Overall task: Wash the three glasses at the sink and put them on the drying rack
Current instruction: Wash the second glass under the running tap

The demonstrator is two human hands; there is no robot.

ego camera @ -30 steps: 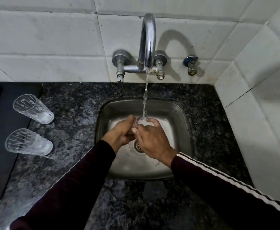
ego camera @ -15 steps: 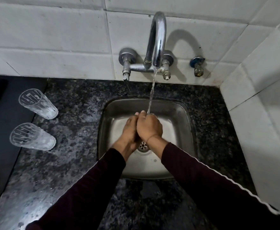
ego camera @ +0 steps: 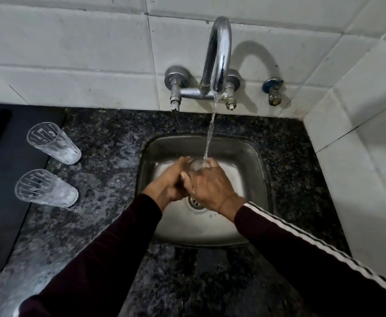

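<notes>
Over the steel sink we hold one glass under the tap's stream, our left hand and right hand both curled round it. Its mouth faces up into the water, long axis roughly upright; our fingers hide most of its body. Two more glasses stand on the counter at left, looking tilted toward the view's edge.
</notes>
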